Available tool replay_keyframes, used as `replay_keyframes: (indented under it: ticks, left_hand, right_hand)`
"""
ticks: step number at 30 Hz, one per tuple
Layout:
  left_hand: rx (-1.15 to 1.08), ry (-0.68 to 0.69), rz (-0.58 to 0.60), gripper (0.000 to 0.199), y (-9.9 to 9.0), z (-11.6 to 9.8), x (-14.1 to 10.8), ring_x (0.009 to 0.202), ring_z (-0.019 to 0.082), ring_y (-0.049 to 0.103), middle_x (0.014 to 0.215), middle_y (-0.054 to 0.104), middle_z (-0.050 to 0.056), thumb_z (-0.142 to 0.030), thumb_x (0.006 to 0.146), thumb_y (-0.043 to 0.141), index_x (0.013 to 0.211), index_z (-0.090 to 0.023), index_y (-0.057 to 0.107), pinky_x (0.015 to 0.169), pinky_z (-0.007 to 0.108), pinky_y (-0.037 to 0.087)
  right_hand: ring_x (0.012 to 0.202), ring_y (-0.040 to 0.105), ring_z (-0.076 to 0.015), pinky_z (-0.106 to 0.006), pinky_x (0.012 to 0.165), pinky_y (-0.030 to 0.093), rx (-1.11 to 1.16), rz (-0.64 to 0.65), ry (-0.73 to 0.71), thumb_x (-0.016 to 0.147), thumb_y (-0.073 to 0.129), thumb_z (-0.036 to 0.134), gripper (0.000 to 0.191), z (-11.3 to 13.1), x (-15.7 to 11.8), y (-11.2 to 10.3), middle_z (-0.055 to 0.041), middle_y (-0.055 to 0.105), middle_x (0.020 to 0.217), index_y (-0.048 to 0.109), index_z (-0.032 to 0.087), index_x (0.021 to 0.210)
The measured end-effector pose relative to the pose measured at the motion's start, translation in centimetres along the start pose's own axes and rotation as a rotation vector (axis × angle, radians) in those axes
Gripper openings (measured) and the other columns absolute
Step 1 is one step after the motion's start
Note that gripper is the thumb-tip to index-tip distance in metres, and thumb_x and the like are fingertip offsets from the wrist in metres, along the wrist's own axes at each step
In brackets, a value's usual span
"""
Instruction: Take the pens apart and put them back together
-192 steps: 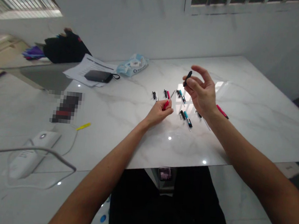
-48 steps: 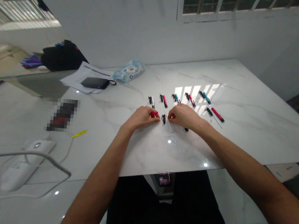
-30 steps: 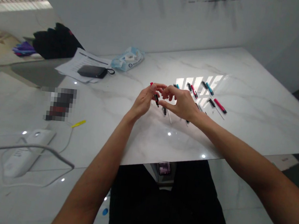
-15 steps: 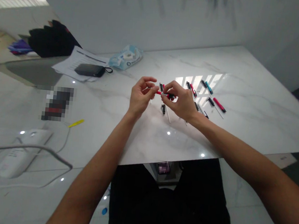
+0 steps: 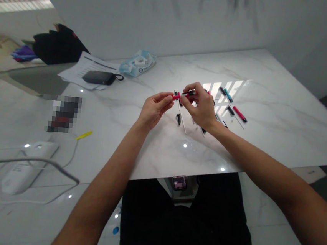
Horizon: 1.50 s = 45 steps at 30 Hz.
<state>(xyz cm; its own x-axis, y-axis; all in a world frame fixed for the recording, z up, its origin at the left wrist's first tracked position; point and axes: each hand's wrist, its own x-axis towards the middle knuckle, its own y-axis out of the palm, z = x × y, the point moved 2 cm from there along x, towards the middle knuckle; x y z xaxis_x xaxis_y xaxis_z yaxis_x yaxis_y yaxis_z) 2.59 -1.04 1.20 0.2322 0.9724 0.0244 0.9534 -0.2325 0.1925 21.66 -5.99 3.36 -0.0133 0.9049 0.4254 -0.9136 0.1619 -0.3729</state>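
Note:
Between my two hands, just above the table, is a red and black pen (image 5: 176, 97) held roughly level. My left hand (image 5: 154, 109) pinches its red end between thumb and fingers. The fingers of my right hand (image 5: 202, 106) close around the black part, hiding some of it. Whether the two parts are joined cannot be made out. Below the hands lie a short black pen piece (image 5: 178, 119) and a thin white refill (image 5: 183, 123). To the right rest a pink pen barrel (image 5: 240, 114), a black pen piece (image 5: 230, 110) and a teal pen barrel (image 5: 228, 95).
The white marble-look table (image 5: 160, 153) meets a wall at the back. At the left are papers (image 5: 78, 66), a black power bank (image 5: 99, 77), a blue-white wipes packet (image 5: 138, 63), a yellow strip (image 5: 84, 135) and a white power strip (image 5: 27, 169) with a cable.
My right hand has risen slightly and turned, tilting the black part upward. The left fingers have closed in more, and more of the pen's red end shows between the hands.

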Motion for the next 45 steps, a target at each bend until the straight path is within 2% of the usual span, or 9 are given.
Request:
replay_keyframes:
  ticks: [6, 11, 16, 23, 31, 35, 38, 41, 45]
  left_hand:
    - [-0.045, -0.135, 0.114, 0.03, 1.0, 0.4, -0.7, 0.101, 0.015, 0.078, 0.105, 0.083, 0.006, -0.031, 0.079, 0.099, 0.101, -0.018, 0.083, 0.102, 0.03, 0.063]
    - [-0.072, -0.168, 0.096, 0.023, 1.1, 0.6, -0.7, 0.101, 0.014, 0.078, 0.105, 0.083, 0.006, -0.026, 0.083, 0.095, 0.1, -0.018, 0.083, 0.102, 0.027, 0.062]
    - [-0.037, -0.146, 0.077, 0.027, 0.7, 0.4, -0.6, 0.099, 0.015, 0.078, 0.102, 0.083, 0.006, -0.029, 0.081, 0.097, 0.101, -0.018, 0.083, 0.099, 0.028, 0.063]
    - [-0.068, -0.156, 0.079, 0.035, 0.8, 0.4, -0.6, 0.095, 0.013, 0.077, 0.102, 0.083, 0.006, -0.033, 0.074, 0.102, 0.1, -0.019, 0.084, 0.095, 0.026, 0.063]
    - [0.052, -0.113, 0.048, 0.039, 0.4, 0.0, -0.6, 0.086, 0.012, 0.073, 0.102, 0.082, 0.006, -0.036, 0.074, 0.098, 0.108, -0.02, 0.086, 0.092, 0.029, 0.063]
    - [0.171, -0.041, 0.003, 0.031, 0.2, -0.3, -0.5, 0.079, 0.012, 0.071, 0.096, 0.08, 0.006, -0.037, 0.078, 0.092, 0.102, -0.019, 0.085, 0.086, 0.03, 0.062]
    - [0.238, 0.002, -0.022, 0.027, 0.0, -0.7, -0.3, 0.078, 0.012, 0.07, 0.094, 0.08, 0.006, -0.034, 0.078, 0.089, 0.098, -0.018, 0.082, 0.083, 0.029, 0.061]
    - [0.356, 0.081, 0.0, 0.027, -0.5, -1.2, -0.4, 0.077, 0.014, 0.071, 0.09, 0.08, 0.007, -0.035, 0.077, 0.089, 0.094, -0.017, 0.078, 0.077, 0.028, 0.059]
    - [0.503, 0.225, -0.024, 0.028, -1.6, -0.6, -1.6, 0.074, 0.015, 0.071, 0.09, 0.08, 0.006, -0.039, 0.076, 0.089, 0.088, -0.017, 0.077, 0.07, 0.025, 0.057]
  right_hand:
    - [0.09, 0.069, -0.0204, -0.035, 0.078, 0.057, 0.115, 0.002, 0.028, 0.103, 0.064, 0.054, 0.043, -1.2, 1.1, -0.2, -0.0028, 0.07, 0.095, 0.063, 0.025, 0.136]
    - [0.094, 0.069, -0.0211, -0.035, 0.077, 0.056, 0.135, 0.002, 0.019, 0.101, 0.066, 0.064, 0.049, -1.8, 1.6, -0.3, -0.0043, 0.069, 0.097, 0.066, 0.026, 0.132]
    - [0.091, 0.066, -0.0208, -0.035, 0.074, 0.054, 0.146, -0.03, 0.041, 0.102, 0.065, 0.065, 0.049, -1.9, 1.5, -0.2, -0.0041, 0.067, 0.095, 0.066, 0.027, 0.132]
    - [0.091, 0.065, -0.0197, -0.033, 0.071, 0.052, 0.094, -0.023, -0.031, 0.1, 0.065, 0.072, 0.056, -2.2, 1.3, -0.1, -0.0043, 0.065, 0.103, 0.062, 0.028, 0.135]
    - [0.094, 0.067, -0.0219, -0.037, 0.076, 0.059, 0.076, -0.187, -0.042, 0.105, 0.062, 0.055, 0.041, -2.4, 1.6, -0.9, -0.0042, 0.062, 0.103, 0.062, 0.029, 0.136]
    - [0.098, 0.067, -0.0237, -0.041, 0.085, 0.061, -0.044, -0.143, -0.065, 0.103, 0.062, 0.038, 0.029, -0.7, 0.7, -1.0, -0.0049, 0.066, 0.105, 0.065, 0.027, 0.13]
    - [0.099, 0.066, -0.023, -0.042, 0.091, 0.059, -0.117, -0.077, -0.095, 0.099, 0.063, 0.028, 0.017, -0.1, 0.2, -0.9, -0.004, 0.069, 0.102, 0.067, 0.025, 0.115]
    - [0.097, 0.066, -0.0216, -0.04, 0.091, 0.056, -0.125, -0.028, -0.147, 0.096, 0.065, 0.021, 0.005, -0.4, 0.2, -0.6, -0.0029, 0.07, 0.098, 0.064, 0.025, 0.099]
    - [0.089, 0.063, -0.0204, -0.039, 0.085, 0.053, -0.113, -0.059, -0.229, 0.093, 0.07, 0.019, 0.011, -1.4, 0.6, -0.3, -0.0008, 0.071, 0.093, 0.062, 0.026, 0.092]
